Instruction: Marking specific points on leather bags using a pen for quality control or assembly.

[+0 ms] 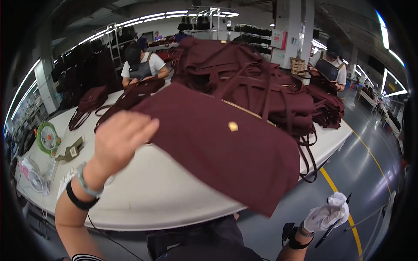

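A maroon fabric tote bag [225, 146] with a gold metal emblem and a zipper along its upper edge hangs tilted above the near part of the table. My bare left hand [122, 140], blurred, grips it at its left end; the fingertips are partly hidden. Out to the right, past the table's edge, my right hand [326, 213] wears a white glove. It is closed around a slim black pen-like tool [323, 239], which points down to the left.
A heap of maroon bags [225, 62] covers the far part of the white table [137, 192]. At left stand a green fan [48, 137], a pink-and-white fan [35, 179] and an olive cardboard piece [71, 151]. Co-workers handle bags at far left [143, 65] and right [328, 67].
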A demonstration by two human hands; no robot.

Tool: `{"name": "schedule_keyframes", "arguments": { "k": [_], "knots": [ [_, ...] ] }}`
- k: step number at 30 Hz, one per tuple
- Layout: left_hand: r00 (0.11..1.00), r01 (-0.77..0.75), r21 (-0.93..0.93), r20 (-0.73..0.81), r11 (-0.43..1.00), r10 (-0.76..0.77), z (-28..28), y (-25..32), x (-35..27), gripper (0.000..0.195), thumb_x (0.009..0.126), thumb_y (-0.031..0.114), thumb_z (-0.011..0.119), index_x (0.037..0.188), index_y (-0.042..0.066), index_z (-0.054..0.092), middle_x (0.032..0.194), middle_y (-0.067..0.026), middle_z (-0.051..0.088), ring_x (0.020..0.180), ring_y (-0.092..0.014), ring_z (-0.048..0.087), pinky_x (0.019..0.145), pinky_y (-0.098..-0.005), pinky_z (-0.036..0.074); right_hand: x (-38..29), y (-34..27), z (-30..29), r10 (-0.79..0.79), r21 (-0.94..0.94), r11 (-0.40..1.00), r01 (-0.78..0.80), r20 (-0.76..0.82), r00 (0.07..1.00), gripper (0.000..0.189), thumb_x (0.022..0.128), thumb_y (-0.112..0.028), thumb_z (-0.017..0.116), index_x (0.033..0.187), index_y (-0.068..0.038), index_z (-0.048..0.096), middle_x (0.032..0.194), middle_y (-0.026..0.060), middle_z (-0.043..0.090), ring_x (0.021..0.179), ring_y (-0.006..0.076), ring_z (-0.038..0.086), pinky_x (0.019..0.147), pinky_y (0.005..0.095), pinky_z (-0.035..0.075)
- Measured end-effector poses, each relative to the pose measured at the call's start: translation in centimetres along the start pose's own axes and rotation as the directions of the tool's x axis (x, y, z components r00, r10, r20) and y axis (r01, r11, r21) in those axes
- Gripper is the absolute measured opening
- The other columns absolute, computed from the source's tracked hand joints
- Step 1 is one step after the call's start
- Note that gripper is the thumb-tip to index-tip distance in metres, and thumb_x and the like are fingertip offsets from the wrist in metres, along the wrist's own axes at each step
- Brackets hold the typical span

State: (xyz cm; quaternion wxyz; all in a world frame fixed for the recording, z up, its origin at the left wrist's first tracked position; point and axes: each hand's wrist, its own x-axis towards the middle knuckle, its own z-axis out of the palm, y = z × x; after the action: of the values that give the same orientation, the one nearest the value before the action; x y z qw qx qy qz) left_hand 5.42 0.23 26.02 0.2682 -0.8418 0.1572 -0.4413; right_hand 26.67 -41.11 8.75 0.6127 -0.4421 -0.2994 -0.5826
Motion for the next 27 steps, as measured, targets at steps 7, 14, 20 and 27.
{"name": "schedule_keyframes", "arguments": {
  "k": [7, 14, 20, 27],
  "knots": [
    [0.62, 0.49, -0.137, 0.749, 0.861, -0.234, -5.7, 13.3, -15.7, 0.042, 0.072, 0.01, 0.065, 0.114, 0.008, 0.068, 0.087, -0.0036, 0.058, 0.081, -0.02, 0.06, 0.066, -0.0311, 0.052, 0.4, -0.3, 4.6, 0.052, 0.122, 0.991, -0.056, 0.031, 0.998, 0.026, 0.105, -0.026, 0.041, 0.106, 0.0, 0.046, 0.08, 0.0147, 0.06, 0.087, 0.0322, 0.059, 0.087, 0.0456, 0.05],
    [0.51, 0.752, -0.416, 0.858, 0.51, -0.052, -1.5, 7.8, -13.9, 0.044, 0.08, 0.021, 0.075, 0.122, 0.01, 0.064, 0.107, -0.0082, 0.063, 0.102, -0.029, 0.061, 0.087, -0.0404, 0.051, -2.3, -1.7, 10.2, -0.047, 0.231, 0.973, 0.025, 0.09, 0.995, 0.027, 0.105, -0.03, 0.043, 0.109, -0.003, 0.048, 0.076, 0.0138, 0.06, 0.072, 0.0305, 0.057, 0.072, 0.0421, 0.05],
    [0.567, 0.713, -0.413, 0.815, 0.566, -0.119, 10.5, 8.4, -14.8, 0.048, 0.079, 0.021, 0.079, 0.119, 0.003, 0.061, 0.115, -0.012, 0.062, 0.115, -0.03, 0.056, 0.1, -0.039, 0.044, -3.8, -2.9, 11.8, 0.031, 0.28, 0.959, -0.047, 0.062, 0.998, 0.028, 0.104, -0.03, 0.045, 0.104, -0.002, 0.05, 0.069, 0.0126, 0.057, 0.065, 0.0289, 0.053, 0.068, 0.0402, 0.049],
    [0.428, 0.904, -0.41, 0.865, 0.123, -0.264, 10.9, 8.7, -13.9, 0.031, 0.082, 0.004, 0.072, 0.112, 0.005, 0.065, 0.088, -0.0054, 0.057, 0.089, -0.02, 0.059, 0.084, -0.0306, 0.048, -4.1, -2.0, 10.1, 0.073, 0.216, 0.973, -0.083, 0.053, 0.996, 0.027, 0.104, -0.028, 0.044, 0.102, -0.001, 0.05, 0.076, 0.0113, 0.057, 0.074, 0.0275, 0.054, 0.073, 0.0373, 0.048]
  ]
}}
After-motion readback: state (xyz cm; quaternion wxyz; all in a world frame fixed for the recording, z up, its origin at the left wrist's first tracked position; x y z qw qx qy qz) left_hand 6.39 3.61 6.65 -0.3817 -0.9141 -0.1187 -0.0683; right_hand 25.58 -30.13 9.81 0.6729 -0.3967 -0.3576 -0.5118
